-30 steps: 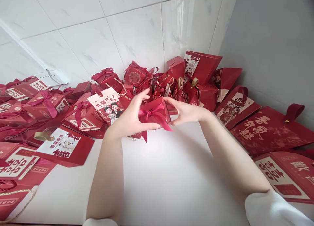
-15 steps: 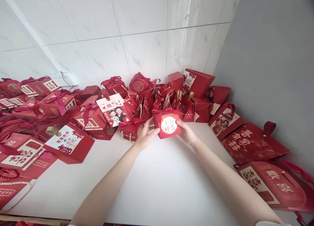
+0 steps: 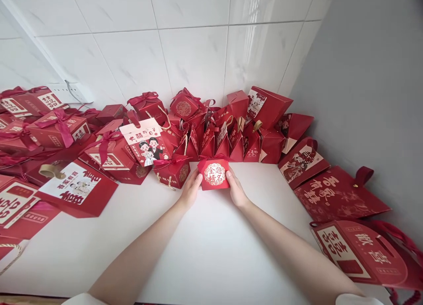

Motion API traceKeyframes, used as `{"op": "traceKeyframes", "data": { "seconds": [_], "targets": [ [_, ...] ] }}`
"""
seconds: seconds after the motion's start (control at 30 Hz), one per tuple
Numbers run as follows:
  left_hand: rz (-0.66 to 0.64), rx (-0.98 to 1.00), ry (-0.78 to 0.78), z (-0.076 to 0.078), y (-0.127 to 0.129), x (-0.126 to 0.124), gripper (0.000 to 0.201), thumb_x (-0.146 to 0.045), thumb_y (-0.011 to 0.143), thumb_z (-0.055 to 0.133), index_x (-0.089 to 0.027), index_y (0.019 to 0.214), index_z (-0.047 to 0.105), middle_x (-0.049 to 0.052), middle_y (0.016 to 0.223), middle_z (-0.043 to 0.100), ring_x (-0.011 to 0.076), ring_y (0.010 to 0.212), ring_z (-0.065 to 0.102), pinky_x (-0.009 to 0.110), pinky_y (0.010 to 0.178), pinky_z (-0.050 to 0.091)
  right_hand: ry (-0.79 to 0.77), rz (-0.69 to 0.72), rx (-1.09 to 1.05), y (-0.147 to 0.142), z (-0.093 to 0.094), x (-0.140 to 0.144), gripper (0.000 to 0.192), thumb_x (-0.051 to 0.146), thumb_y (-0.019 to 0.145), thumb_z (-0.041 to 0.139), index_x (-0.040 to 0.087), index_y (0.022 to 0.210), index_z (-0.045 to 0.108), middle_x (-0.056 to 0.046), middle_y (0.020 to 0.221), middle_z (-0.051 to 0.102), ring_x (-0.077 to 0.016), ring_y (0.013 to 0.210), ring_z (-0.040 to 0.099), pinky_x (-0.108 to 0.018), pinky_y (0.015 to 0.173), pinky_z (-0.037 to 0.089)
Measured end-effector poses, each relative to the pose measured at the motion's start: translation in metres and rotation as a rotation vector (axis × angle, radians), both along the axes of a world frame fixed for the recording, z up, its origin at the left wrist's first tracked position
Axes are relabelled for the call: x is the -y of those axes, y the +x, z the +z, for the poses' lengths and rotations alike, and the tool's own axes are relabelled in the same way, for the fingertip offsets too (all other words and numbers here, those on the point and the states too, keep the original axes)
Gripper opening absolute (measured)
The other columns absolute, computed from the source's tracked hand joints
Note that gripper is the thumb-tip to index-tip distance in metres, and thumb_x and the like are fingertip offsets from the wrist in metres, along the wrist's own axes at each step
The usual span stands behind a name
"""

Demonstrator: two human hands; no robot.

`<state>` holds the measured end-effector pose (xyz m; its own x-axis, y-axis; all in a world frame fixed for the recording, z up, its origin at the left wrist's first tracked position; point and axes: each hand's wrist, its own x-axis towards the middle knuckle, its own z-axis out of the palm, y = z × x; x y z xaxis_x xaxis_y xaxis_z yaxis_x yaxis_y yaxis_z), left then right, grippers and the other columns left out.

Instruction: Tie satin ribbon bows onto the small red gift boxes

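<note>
Both hands out over the white desk, forearms bare. Between them a small red gift box with a round white-and-gold label on its front face and a red ribbon bow on top — it sits on the desk at the front edge of the heap of boxes, upright, label toward the person.

Left hand pressed flat against the box's left side, fingers together and pointing up along it. Right hand the same on the right side. Neither hand is curled round the box; they bracket it, palms facing in.

Just left of the box, touching or nearly so: another small red box with a rope handle. Behind it, a box with a cartoon couple card. Behind the held box a dense row of red pouches and cartons runs against the white tiled wall.

Far left — larger ribboned boxes and a flat red bag with a white panel. Right side, along the grey wall: flat red bags with gold characters, one nearer the desk edge.
</note>
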<state>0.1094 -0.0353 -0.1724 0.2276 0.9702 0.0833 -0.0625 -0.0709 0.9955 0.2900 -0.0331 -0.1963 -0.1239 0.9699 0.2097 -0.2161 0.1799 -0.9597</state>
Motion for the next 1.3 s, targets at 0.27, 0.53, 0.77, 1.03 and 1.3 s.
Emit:
{"op": "traceKeyframes", "data": {
  "seconds": [0.27, 0.53, 0.77, 1.03, 1.3],
  "targets": [
    [0.005, -0.047, 0.007, 0.001, -0.003, 0.003, 0.062, -0.061, 0.089, 0.051, -0.026, 0.141, 0.051, 0.01, 0.143, 0.056, 0.0322, 0.127, 0.055, 0.04, 0.092, 0.055, 0.049, -0.052, 0.015, 0.0, -0.002, 0.006, 0.054, 0.058, 0.1, 0.039, 0.027, 0.144, 0.045, -0.001, 0.15, 0.046, -0.0236, 0.14, 0.039, -0.041, 0.121, 0.026],
    [0.038, -0.009, 0.021, -0.004, -0.006, -0.003, 0.066, -0.06, 0.088, 0.055, -0.022, 0.141, 0.051, 0.011, 0.145, 0.054, 0.0311, 0.131, 0.053, 0.04, 0.101, 0.05, 0.05, 0.013, 0.05, 0.005, 0.004, 0.007, 0.056, 0.057, 0.1, 0.039, 0.029, 0.149, 0.039, 0.001, 0.154, 0.04, -0.0225, 0.144, 0.033, -0.041, 0.122, 0.022],
    [0.086, -0.255, 0.184, -0.005, -0.006, 0.001, 0.065, -0.059, 0.092, 0.048, -0.02, 0.145, 0.047, 0.012, 0.142, 0.055, 0.0288, 0.125, 0.054, 0.036, 0.1, 0.048, 0.016, 0.094, 0.075, 0.008, 0.008, 0.009, 0.08, 0.05, 0.088, 0.067, 0.028, 0.153, 0.025, -0.006, 0.15, 0.044, -0.0259, 0.136, 0.044, -0.043, 0.117, 0.035],
    [-0.078, -0.202, 0.171, -0.002, -0.005, 0.001, 0.066, -0.052, 0.095, 0.047, -0.027, 0.153, 0.03, 0.009, 0.155, 0.04, 0.0278, 0.13, 0.051, 0.036, 0.101, 0.048, -0.013, 0.089, 0.057, 0.01, 0.006, 0.007, 0.066, 0.053, 0.095, 0.054, 0.026, 0.151, 0.031, -0.006, 0.15, 0.045, -0.0256, 0.139, 0.041, -0.043, 0.119, 0.031],
    [-0.058, -0.096, 0.232, -0.003, -0.002, -0.003, 0.061, -0.047, 0.099, 0.04, -0.025, 0.155, 0.028, 0.004, 0.16, 0.032, 0.0261, 0.148, 0.029, 0.037, 0.119, 0.031, 0.117, 0.222, 0.072, 0.013, 0.018, 0.009, 0.068, 0.05, 0.092, 0.061, 0.028, 0.149, 0.032, -0.003, 0.157, 0.034, -0.0248, 0.143, 0.035, -0.041, 0.12, 0.031]
  ]
}}
